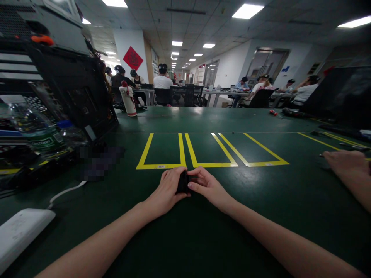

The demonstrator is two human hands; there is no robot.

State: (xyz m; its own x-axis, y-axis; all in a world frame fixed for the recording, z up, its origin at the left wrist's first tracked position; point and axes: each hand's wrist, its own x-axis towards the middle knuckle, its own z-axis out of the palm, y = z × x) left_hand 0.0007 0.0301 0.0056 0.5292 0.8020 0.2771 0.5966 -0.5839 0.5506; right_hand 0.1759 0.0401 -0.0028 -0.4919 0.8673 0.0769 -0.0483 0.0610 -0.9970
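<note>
Head view: on the green table [185, 239], yellow tape outlines [214, 165] lie just beyond your hands. A white device [23, 227] and black computer casing [84, 96] stand left; another person's hand [344, 164] is far right. Your left hand [168, 187] clasps a small black object [182, 184] between your hands; your right hand [207, 187] has fingertips at its right side, grip unclear. Its visible part is taller than wide; its true long axis is hidden. A green-labelled bottle [40, 139] stands left, contents unclear.
</note>
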